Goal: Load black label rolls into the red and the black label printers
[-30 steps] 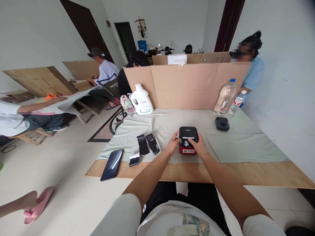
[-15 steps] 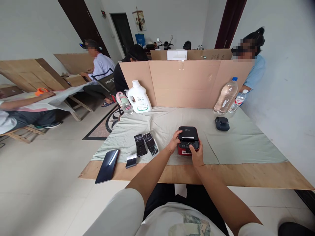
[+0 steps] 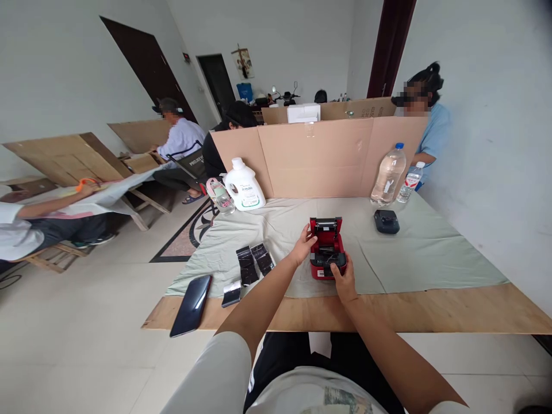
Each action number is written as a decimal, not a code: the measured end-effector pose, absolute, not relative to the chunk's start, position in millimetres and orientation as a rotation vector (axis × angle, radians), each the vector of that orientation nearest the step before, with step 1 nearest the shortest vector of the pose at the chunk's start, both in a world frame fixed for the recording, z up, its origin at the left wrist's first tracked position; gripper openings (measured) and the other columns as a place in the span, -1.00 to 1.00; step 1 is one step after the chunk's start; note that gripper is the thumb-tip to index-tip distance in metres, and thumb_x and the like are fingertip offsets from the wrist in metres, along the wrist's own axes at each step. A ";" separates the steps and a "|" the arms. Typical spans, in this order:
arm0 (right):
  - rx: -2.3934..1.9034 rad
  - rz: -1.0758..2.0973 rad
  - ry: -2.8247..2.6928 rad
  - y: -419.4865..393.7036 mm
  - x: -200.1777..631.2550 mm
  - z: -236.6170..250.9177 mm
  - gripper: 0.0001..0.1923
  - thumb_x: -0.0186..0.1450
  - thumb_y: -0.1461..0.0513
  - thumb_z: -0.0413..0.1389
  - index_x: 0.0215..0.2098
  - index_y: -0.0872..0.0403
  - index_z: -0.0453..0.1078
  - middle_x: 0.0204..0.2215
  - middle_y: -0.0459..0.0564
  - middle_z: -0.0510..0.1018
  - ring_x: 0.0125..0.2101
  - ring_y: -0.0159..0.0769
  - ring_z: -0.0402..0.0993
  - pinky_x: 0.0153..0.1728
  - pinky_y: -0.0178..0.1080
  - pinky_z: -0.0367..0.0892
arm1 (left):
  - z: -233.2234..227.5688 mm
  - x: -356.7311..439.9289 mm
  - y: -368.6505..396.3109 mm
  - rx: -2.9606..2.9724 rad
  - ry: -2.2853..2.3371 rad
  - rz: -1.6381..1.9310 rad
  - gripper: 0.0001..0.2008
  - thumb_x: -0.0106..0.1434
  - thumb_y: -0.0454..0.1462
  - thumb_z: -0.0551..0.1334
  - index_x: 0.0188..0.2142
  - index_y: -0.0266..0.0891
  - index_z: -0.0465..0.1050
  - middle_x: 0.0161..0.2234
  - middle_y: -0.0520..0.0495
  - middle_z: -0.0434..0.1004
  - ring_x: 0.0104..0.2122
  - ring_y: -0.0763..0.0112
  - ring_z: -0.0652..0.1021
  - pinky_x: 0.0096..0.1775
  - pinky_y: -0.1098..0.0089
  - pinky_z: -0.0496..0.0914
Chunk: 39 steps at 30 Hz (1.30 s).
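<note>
A person's left hand [image 3: 304, 248] grips the raised lid of a small red label printer [image 3: 326, 253] on a cloth-covered table [image 3: 422, 253], while the right hand [image 3: 342, 280] steadies its front. At nine o'clock of the printer lie black packets [image 3: 255, 262]; a smartphone [image 3: 191, 296] sits at eight o'clock.

Printer [image 3: 326, 250] mid-cloth [image 3: 414, 259], phone [image 3: 191, 296] far left, bottles [image 3: 388, 175] behind right.

One red printer [image 3: 326, 257] with its lid up; one small dark device [image 3: 386, 221] at two o'clock; two clear bottles [image 3: 388, 175]; one white jug [image 3: 244, 186]; three black packets [image 3: 251, 263] at nine o'clock; one phone [image 3: 191, 296]; one pink-capped bottle [image 3: 219, 196].
</note>
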State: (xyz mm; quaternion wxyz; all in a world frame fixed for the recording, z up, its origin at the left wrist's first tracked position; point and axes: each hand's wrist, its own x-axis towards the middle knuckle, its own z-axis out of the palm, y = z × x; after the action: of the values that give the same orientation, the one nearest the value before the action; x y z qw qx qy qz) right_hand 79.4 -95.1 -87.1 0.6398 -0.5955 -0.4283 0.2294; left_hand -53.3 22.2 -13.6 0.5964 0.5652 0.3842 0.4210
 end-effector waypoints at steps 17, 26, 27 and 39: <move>-1.272 0.527 -1.127 -103.2 90.7 -100.6 -0.22 0.19 -0.15 0.03 0.23 0.10 0.06 0.19 0.18 0.22 0.20 -0.03 0.13 0.21 0.09 -0.01 | 10.6 21.8 39.1 2.185 1.337 0.225 -0.80 -0.13 -0.46 0.34 -0.42 -0.29 0.56 -0.28 -0.34 0.58 0.00 -0.15 0.41 0.16 0.01 -0.04; -1.300 0.508 -1.151 -102.9 94.1 -99.6 -0.19 0.18 -0.15 0.04 0.23 0.13 0.07 0.17 0.22 0.24 0.18 0.01 0.15 0.19 0.11 0.02 | 30.6 -10.5 23.3 2.293 1.230 0.248 -0.62 0.00 -0.34 0.32 -0.13 -0.34 0.49 -0.04 -0.36 0.46 -0.02 -0.01 0.46 0.00 0.21 0.28; -1.297 0.508 -1.155 -102.9 94.3 -99.6 -0.20 0.19 -0.15 0.03 0.24 0.13 0.07 0.17 0.21 0.24 0.18 0.01 0.15 0.19 0.11 0.02 | 33.2 -23.5 22.1 2.283 1.146 0.295 -0.62 0.01 -0.31 0.32 -0.12 -0.32 0.48 -0.06 -0.30 0.48 -0.04 0.04 0.47 -0.02 0.24 0.30; -1.269 0.560 -1.118 -105.8 91.4 -96.1 -0.28 0.22 -0.10 0.05 0.22 0.08 0.11 0.11 0.14 0.30 0.12 0.00 0.22 0.15 0.13 0.07 | 37.3 -264.5 1.2 1.559 1.410 1.011 -0.64 0.33 -0.18 0.15 0.03 -0.37 0.34 -0.02 -0.13 0.38 -0.11 0.22 0.46 -0.08 0.12 0.40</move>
State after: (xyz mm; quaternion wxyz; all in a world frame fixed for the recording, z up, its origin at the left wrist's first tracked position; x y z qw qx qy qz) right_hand 91.4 -105.8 -96.1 0.6286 -0.5540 -0.4879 0.2446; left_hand -264.5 1.2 37.3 0.3937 0.6144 0.5557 0.3983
